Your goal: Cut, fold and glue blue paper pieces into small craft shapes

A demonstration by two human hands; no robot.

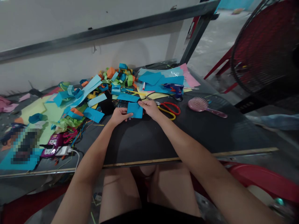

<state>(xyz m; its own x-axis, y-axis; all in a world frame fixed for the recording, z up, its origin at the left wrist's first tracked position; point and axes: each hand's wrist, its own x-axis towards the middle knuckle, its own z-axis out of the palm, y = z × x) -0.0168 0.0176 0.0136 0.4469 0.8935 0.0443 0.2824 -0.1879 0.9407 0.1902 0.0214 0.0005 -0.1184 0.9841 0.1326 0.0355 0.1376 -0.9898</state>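
A small blue piece of paper (135, 110) is held up over the dark tabletop between my two hands. My left hand (121, 116) grips its left edge, thumb lying on the front near the lower corner. At the upper right corner, my right hand (149, 108) pinches it between thumb and fingers. Just behind it lies a blue paper strip (128, 98). Scissors with red and yellow handles (171, 109) rest beside my right wrist. The fingers behind the paper are mostly hidden.
Folded coloured paper pieces (116, 76) heap against the wall. Flat sheets (161, 81) carry a blue glue gun (174, 89) at the back right. A pink hairbrush (205, 107) lies to the right. A purple power strip (54, 144) with cables is at left; a fan (263, 46) stands right.
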